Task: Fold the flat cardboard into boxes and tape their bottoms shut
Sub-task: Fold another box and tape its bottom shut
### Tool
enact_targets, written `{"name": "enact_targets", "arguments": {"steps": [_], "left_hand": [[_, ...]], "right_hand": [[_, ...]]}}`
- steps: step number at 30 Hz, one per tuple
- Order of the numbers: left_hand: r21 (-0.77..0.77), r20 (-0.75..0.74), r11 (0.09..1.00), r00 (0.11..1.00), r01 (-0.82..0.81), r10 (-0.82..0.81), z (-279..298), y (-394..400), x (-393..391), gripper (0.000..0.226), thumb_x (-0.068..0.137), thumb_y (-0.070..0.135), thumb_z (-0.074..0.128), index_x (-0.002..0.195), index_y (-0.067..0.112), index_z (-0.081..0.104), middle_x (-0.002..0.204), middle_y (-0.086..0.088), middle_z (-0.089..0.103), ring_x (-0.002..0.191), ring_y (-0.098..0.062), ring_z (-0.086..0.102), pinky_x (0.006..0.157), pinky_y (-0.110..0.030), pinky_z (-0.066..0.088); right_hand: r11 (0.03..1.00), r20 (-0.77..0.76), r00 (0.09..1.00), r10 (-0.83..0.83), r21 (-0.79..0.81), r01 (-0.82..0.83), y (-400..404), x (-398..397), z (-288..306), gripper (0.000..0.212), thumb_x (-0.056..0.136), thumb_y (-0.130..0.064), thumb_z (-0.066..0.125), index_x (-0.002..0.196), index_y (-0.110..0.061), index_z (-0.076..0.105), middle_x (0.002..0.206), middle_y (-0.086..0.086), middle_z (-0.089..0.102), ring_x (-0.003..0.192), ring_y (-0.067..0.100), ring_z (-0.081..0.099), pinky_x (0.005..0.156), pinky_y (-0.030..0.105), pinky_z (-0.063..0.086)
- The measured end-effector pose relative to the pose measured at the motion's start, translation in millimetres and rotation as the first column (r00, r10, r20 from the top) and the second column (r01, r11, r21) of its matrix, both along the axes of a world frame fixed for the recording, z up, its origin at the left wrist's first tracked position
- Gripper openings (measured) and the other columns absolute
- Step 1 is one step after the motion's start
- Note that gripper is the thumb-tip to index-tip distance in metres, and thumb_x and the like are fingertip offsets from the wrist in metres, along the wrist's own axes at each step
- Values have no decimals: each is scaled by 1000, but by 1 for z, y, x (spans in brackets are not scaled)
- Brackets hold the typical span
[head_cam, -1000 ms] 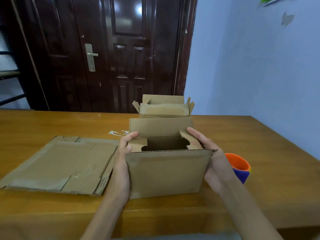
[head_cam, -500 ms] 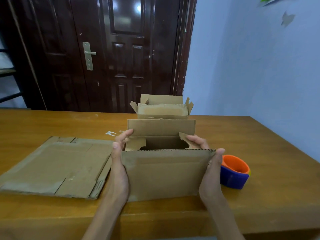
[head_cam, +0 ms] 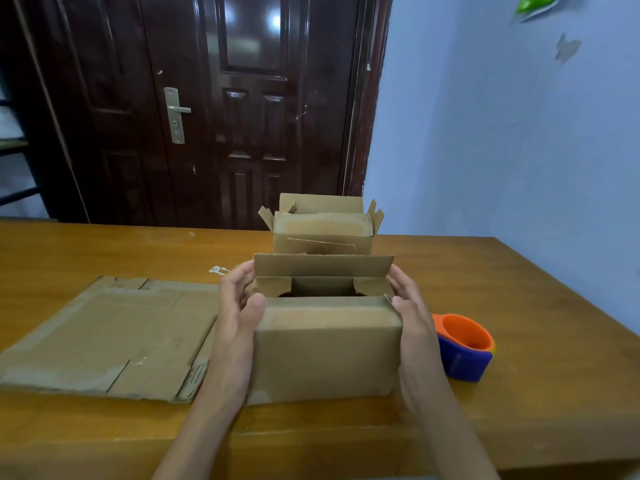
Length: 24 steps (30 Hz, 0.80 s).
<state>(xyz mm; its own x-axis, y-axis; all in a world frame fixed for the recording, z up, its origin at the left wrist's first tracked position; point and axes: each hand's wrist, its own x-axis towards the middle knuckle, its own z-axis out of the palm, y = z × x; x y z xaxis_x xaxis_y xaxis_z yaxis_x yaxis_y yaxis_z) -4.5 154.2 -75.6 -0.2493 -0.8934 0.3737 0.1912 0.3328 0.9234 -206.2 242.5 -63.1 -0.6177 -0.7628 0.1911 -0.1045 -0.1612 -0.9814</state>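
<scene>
A brown cardboard box [head_cam: 325, 351] stands near the table's front edge. Its two short flaps are folded in, its near long flap is bent inward and its far long flap stands upright. My left hand [head_cam: 239, 317] grips the box's left side, thumb on the near flap and fingers curled by the far flap. My right hand [head_cam: 410, 313] grips the right side, thumb at the near flap's corner. A flat cardboard sheet [head_cam: 110, 337] lies to the left. An orange and blue tape dispenser [head_cam: 464, 346] sits just right of the box.
A second folded box [head_cam: 323, 228] with open top flaps stands behind the held one, near the wooden table's [head_cam: 536, 393] far edge. A dark door [head_cam: 214, 109] and a blue wall [head_cam: 502, 133] lie beyond. A white smear [head_cam: 218, 270] marks the tabletop.
The near long flap has folded down and inward from upright. Both hands have shifted along the box's sides, thumbs now on the near flap. The camera view has risen slightly.
</scene>
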Motion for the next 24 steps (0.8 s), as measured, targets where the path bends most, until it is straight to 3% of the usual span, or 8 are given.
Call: {"name": "enact_targets", "arguments": {"steps": [2,3,6,8,10,12,19,24], "left_hand": [[0,18,1000,1000,-12,12,2,-3,0,61,74,72,59,133,74,42,128,48,50,122,13,51,96,-36,45],[15,11,1000,1000,-15,15,2,-4,0,60,77,63,59,134,74,42,130,48,47,124,10,49,97,-37,45],[50,-8,999,1000,0,0,0,-5,-1,56,83,47,54,133,72,46,123,50,50,116,7,54,93,-37,48],[30,-17,999,1000,12,-11,0,-6,-2,51,84,40,53,132,57,54,122,41,57,112,0,58,89,-40,48],[5,-33,1000,999,14,-14,0,-6,-2,48,83,33,51,131,37,59,127,27,61,112,1,59,88,-38,46],[-26,-34,1000,999,6,-7,-2,-7,-1,46,83,27,50,128,25,59,131,19,62,120,-1,57,92,-37,44],[-84,-38,996,999,-18,15,-7,-10,-3,44,80,31,49,121,16,58,133,12,63,128,-2,53,98,-29,39],[-85,-31,996,999,-28,26,-10,-11,-4,45,84,33,47,124,15,57,134,14,61,127,0,53,94,-26,40]], "right_hand": [[1000,-22,1000,0,26,1,1,3,3,35,109,-42,40,138,-58,50,145,-27,53,127,0,53,95,24,46],[999,-32,999,7,40,-5,2,5,3,35,104,-58,39,137,-61,49,145,-29,53,130,1,52,100,28,47],[998,-112,993,38,51,-32,8,5,-1,77,69,-95,45,139,-65,42,147,-34,46,132,-6,46,105,25,44],[996,-155,986,63,75,-52,11,3,3,64,76,-83,57,135,-66,41,142,-34,45,127,-8,46,96,17,44],[994,-121,989,85,77,-77,13,-1,8,40,96,-51,66,132,-61,51,135,-33,50,126,-4,49,96,21,46],[992,-71,992,107,74,-102,11,-5,11,34,104,-29,59,126,-53,65,133,-27,57,125,2,53,100,30,46],[976,115,978,175,108,-187,13,-7,24,34,104,-19,49,116,-33,76,134,-9,65,121,22,58,92,36,47],[988,99,993,60,137,-73,4,0,23,36,101,-14,46,98,-31,78,126,-7,66,114,21,59,84,36,46]]}}
